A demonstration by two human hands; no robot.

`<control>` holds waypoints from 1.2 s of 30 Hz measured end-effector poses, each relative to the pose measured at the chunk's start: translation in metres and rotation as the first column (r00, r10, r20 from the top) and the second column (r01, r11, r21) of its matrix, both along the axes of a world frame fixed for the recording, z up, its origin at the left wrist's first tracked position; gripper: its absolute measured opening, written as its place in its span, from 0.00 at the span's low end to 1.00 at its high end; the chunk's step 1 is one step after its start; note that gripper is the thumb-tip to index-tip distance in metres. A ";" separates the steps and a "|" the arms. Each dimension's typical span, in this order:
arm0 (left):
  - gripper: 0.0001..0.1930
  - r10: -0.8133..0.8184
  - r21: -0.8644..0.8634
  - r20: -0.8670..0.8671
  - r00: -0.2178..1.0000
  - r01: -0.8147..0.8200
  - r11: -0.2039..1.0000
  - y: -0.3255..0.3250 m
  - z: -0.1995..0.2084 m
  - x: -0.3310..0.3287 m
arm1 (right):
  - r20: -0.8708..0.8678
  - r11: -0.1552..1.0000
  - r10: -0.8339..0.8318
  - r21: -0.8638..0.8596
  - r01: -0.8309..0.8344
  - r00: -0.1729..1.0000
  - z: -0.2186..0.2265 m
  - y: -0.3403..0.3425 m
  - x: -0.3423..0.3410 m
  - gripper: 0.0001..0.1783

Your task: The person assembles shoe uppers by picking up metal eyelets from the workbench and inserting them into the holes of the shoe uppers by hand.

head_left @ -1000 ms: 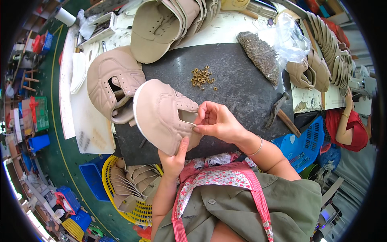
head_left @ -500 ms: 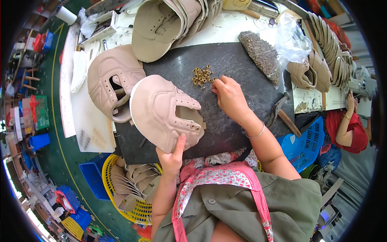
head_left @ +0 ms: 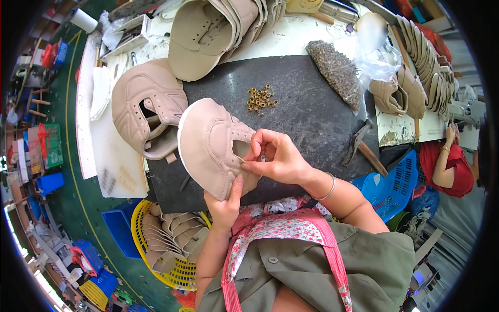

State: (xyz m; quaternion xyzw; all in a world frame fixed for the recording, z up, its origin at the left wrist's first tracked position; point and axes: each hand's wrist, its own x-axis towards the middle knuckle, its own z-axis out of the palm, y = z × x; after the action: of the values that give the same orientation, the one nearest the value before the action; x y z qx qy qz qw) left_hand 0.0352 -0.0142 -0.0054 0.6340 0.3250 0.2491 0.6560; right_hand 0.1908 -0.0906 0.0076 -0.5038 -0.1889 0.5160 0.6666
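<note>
A beige shoe upper point(head_left: 204, 140) with a pale edge lies tilted over the dark work mat. Its lower edge is gripped by my left hand point(head_left: 224, 205), thumb on top and fingers underneath. My right hand point(head_left: 275, 158) is over the upper's lacing opening, thumb and forefinger pinched together at the row of holes. What sits between those fingertips is too small and covered to make out. Beyond it, a small pile of brass eyelets point(head_left: 261, 99) rests on the mat. A second beige upper point(head_left: 148, 104) lies just left of the one I hold.
The black mat point(head_left: 306, 125) covers the table's middle. A hammer point(head_left: 366, 148) lies at its right edge, below a plastic bag of small parts point(head_left: 332, 67). Stacked uppers point(head_left: 202, 39) stand at the back. A yellow basket point(head_left: 179, 278) holds more pieces. A co-worker's arm point(head_left: 446, 158) shows at right.
My right hand has come from the eyelet pile down and left to the holes of the upper. The held upper has shifted slightly right, still in my left hand.
</note>
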 end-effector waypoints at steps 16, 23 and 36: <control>0.08 0.007 0.079 0.010 1.000 -0.008 0.997 -0.003 0.009 0.008 | 0.273 0.994 -0.068 -0.068 0.090 0.960 0.001 -0.005 -0.011 0.09; 0.08 0.044 -0.008 -0.032 0.998 -0.045 0.999 0.001 0.002 0.000 | 0.021 0.991 0.042 -0.128 -0.039 0.999 0.005 0.005 0.028 0.07; 0.11 0.075 -0.058 0.008 0.997 -0.075 0.996 0.002 0.003 0.000 | 0.806 0.980 -0.089 -0.032 0.194 0.586 -0.009 0.010 0.022 0.04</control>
State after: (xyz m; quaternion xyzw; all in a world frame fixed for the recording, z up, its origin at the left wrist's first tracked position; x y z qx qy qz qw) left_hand 0.0349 -0.0124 -0.0024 0.6009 0.3522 0.2675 0.6658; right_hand 0.2130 -0.0804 -0.0015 -0.7329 -0.3962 0.1905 0.5193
